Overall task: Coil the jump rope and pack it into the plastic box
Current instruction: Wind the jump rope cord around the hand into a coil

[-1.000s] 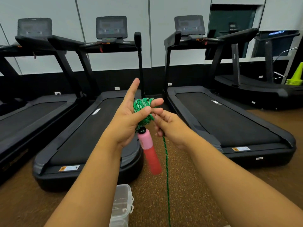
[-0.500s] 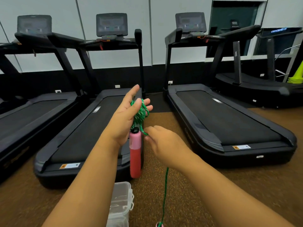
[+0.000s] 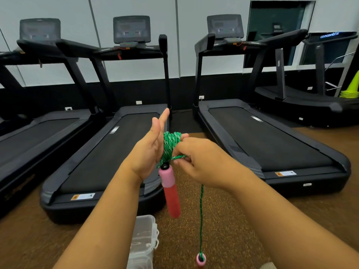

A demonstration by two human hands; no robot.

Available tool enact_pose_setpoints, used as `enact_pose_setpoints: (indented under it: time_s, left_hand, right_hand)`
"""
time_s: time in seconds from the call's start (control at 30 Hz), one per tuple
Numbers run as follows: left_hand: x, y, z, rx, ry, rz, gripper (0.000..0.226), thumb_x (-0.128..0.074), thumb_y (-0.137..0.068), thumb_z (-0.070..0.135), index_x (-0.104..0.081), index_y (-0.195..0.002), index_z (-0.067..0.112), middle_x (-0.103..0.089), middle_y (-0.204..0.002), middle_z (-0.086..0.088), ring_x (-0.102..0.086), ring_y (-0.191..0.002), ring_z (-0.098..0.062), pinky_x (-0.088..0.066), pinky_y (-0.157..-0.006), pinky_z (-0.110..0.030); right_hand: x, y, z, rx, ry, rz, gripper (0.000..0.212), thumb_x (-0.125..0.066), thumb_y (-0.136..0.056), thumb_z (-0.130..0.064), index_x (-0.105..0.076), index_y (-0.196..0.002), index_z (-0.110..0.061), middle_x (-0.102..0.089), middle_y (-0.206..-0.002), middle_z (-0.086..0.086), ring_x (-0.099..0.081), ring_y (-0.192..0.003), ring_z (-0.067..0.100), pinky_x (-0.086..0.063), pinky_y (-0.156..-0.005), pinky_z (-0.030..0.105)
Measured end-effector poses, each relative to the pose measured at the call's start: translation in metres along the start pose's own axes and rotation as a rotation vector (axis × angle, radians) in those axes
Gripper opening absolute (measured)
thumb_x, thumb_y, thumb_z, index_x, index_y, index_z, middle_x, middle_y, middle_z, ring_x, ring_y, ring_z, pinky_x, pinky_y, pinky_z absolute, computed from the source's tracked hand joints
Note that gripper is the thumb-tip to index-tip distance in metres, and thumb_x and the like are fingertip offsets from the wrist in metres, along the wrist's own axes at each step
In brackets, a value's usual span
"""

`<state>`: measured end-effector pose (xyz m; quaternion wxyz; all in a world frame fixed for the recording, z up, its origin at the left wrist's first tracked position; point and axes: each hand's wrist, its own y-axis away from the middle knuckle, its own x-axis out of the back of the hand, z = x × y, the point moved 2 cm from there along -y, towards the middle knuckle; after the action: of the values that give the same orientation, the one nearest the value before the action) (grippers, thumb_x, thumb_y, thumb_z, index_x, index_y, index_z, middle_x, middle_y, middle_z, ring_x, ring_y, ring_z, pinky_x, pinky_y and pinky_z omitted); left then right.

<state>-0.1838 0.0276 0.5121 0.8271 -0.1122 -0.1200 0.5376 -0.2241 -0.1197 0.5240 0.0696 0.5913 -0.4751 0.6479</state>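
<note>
head view: plastic box (image 3: pixel 144 241) on floor, contents seemingly just small bits.

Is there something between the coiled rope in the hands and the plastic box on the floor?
Nothing visible: the plastic box sits on the floor below the coil, with only the hanging pink handle beside that path.

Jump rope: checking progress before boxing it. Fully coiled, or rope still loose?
Partly coiled: green rope wraps the left hand, a strand hangs to the second handle.
</note>
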Motion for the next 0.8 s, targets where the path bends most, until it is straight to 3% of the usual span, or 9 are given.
enact_pose_setpoints:
  time_s: [0.03,0.1,0.13,0.17,0.23,0.33,0.43,0.6,0.8]
  left_hand:
    - [0.000,0.001,0.000,0.003,0.005,-0.006,0.058,-0.013,-0.095,0.064,-0.022,-0.150,0.045,-0.049,-0.137,0.028,-0.049,-0.113,0.020,-0.030,-0.108,-0.020]
    - [0.002,0.001,-0.003,0.033,0.015,-0.044,0.069,-0.025,-0.085,0.075,-0.025,-0.148,0.048,-0.024,-0.158,0.018,-0.028,-0.139,0.005,-0.012,-0.121,-0.035]
    - [0.001,0.002,-0.003,0.047,0.018,-0.062,0.072,-0.028,-0.082,0.076,-0.026,-0.148,0.048,-0.019,-0.161,0.013,-0.021,-0.145,-0.003,-0.011,-0.121,-0.038]
    - [0.001,0.003,-0.003,0.053,0.023,-0.082,0.071,-0.029,-0.083,0.074,-0.025,-0.148,0.047,-0.022,-0.160,0.010,-0.026,-0.144,-0.004,-0.018,-0.120,-0.035]
    - [-0.003,0.005,0.000,0.065,0.053,-0.129,0.067,-0.028,-0.089,0.068,-0.023,-0.150,0.043,-0.044,-0.146,0.003,-0.057,-0.119,-0.008,-0.044,-0.101,-0.024]
    - [-0.009,0.007,0.007,0.054,0.112,-0.157,0.065,-0.029,-0.090,0.059,-0.020,-0.151,0.039,-0.067,-0.109,-0.008,-0.066,-0.086,-0.030,-0.055,-0.083,-0.036]
    - [-0.011,0.008,0.012,0.046,0.159,-0.203,0.064,-0.028,-0.092,0.054,-0.018,-0.153,0.037,-0.066,-0.106,-0.020,-0.064,-0.084,-0.034,-0.054,-0.082,-0.040]
    - [-0.011,0.012,0.017,0.057,0.311,-0.313,0.077,-0.046,-0.087,0.060,-0.016,-0.153,0.036,-0.062,-0.110,-0.035,-0.067,-0.089,-0.037,-0.052,-0.088,-0.041]
    - [-0.009,0.010,0.024,-0.004,0.452,-0.371,0.082,-0.054,-0.084,0.061,-0.021,-0.153,0.033,-0.058,-0.120,-0.037,-0.067,-0.097,-0.039,-0.050,-0.096,-0.045]
  right_hand:
    - [0.004,-0.002,0.001,-0.004,0.002,0.012,0.007,-0.059,-0.092,-0.028,-0.061,-0.095,-0.022,-0.050,-0.083,-0.012,-0.046,-0.074,0.006,-0.036,-0.066,0.023]
    - [0.011,-0.006,0.003,-0.014,0.014,0.038,0.010,-0.064,-0.089,-0.030,-0.063,-0.093,-0.021,-0.055,-0.084,-0.008,-0.053,-0.075,0.008,-0.043,-0.068,0.026]
    - [0.015,-0.008,0.005,-0.025,-0.002,0.040,0.012,-0.066,-0.087,-0.031,-0.063,-0.092,-0.021,-0.057,-0.084,-0.008,-0.056,-0.075,0.008,-0.045,-0.069,0.027]
    - [0.019,-0.011,0.007,-0.040,-0.038,0.037,0.013,-0.068,-0.086,-0.032,-0.063,-0.092,-0.022,-0.058,-0.083,-0.009,-0.059,-0.074,0.007,-0.047,-0.070,0.027]
    - [0.024,-0.015,0.012,-0.067,-0.087,0.045,0.012,-0.071,-0.083,-0.031,-0.064,-0.089,-0.023,-0.058,-0.083,-0.008,-0.059,-0.074,0.007,-0.049,-0.071,0.030]
    - [0.029,-0.019,0.017,-0.117,-0.219,0.031,0.008,-0.070,-0.086,-0.020,-0.063,-0.087,-0.024,-0.058,-0.082,-0.006,-0.059,-0.064,0.008,-0.053,-0.066,0.027]
    - [0.032,-0.020,0.024,-0.198,-0.391,0.027,0.011,-0.064,-0.090,-0.014,-0.065,-0.087,-0.025,-0.062,-0.081,-0.008,-0.062,-0.068,0.010,-0.048,-0.061,0.014]
    - [0.025,-0.019,0.040,-0.252,-0.614,0.066,0.015,-0.063,-0.091,-0.011,-0.067,-0.089,-0.026,-0.068,-0.089,0.000,-0.063,-0.083,0.013,-0.051,-0.074,0.028]
    - [0.006,-0.011,0.039,-0.306,-0.963,0.173,0.017,-0.058,-0.092,-0.002,-0.066,-0.088,-0.017,-0.064,-0.084,0.002,-0.059,-0.078,0.013,-0.052,-0.072,0.028]
